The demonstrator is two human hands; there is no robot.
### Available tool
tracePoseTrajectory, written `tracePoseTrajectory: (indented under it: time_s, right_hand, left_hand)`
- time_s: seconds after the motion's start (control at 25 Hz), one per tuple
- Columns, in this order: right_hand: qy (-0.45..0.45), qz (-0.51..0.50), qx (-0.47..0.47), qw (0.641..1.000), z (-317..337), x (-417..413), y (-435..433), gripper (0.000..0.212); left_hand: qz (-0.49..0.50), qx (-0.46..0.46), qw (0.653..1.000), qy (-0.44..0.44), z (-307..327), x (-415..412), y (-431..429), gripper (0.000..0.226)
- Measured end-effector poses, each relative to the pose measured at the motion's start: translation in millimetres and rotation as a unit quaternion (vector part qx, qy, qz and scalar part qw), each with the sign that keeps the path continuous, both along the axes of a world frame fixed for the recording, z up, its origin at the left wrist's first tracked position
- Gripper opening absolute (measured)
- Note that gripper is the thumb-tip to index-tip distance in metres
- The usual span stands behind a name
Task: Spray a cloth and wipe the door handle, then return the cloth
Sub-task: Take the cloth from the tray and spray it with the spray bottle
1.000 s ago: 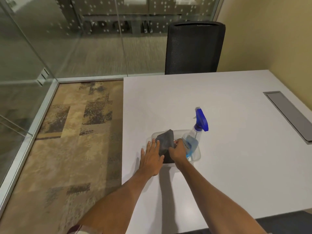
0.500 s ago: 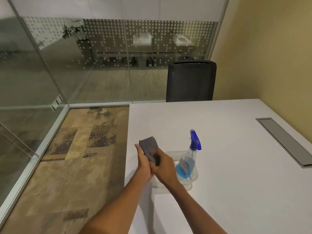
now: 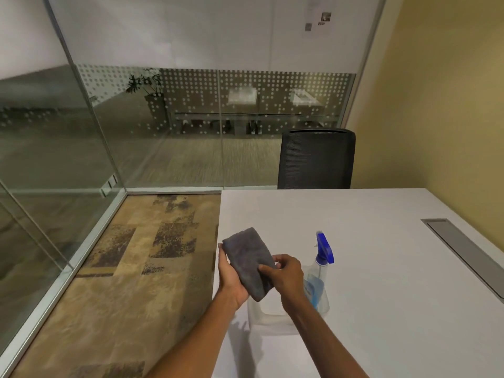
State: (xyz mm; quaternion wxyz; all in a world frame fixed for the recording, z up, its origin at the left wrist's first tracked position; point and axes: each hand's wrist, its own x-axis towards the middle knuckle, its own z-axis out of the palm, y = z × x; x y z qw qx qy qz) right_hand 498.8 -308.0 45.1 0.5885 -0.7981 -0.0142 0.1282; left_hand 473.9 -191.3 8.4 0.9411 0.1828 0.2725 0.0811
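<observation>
At the left, glass walls (image 3: 81,148) enclose a patch of patterned carpet (image 3: 131,268); no door handle can be made out in this view. Just over the near-left edge of the white worktop (image 3: 381,268), the left hand (image 3: 231,279) cradles a folded grey cloth (image 3: 249,261) from below, its fingers closed under it. The right hand (image 3: 286,274) pinches the cloth's right edge between thumb and fingers. Right of the hands, a clear tray (image 3: 272,320) holds a spray bottle (image 3: 320,271) with a blue trigger head, upright and untouched. The step in hand looks like readying the cloth for spraying. Next, the right hand would need to let go, take the bottle and aim its nozzle at the cloth.
</observation>
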Motion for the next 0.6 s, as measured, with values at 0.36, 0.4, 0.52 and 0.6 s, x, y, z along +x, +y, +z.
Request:
tracePoseTrajectory:
  time_s: [0.36,0.4,0.52,0.6]
  right_hand:
    - [-0.079,0.201,0.072,0.974,47,23,0,0.010]
    - [-0.082,0.226,0.059,0.969,56,28,-2,0.013]
    - [-0.091,0.278,0.035,0.956,78,43,-2,0.018]
    - [-0.096,0.295,0.026,0.950,88,50,-1,0.019]
  left_hand:
    - [-0.042,0.212,0.973,0.078,7,-28,33,0.065]
    - [-0.052,0.284,0.953,0.089,11,-30,42,0.065]
    - [-0.107,0.483,0.868,0.042,41,-33,71,0.090]
    - [-0.174,0.551,0.816,-0.013,68,-31,91,0.101]
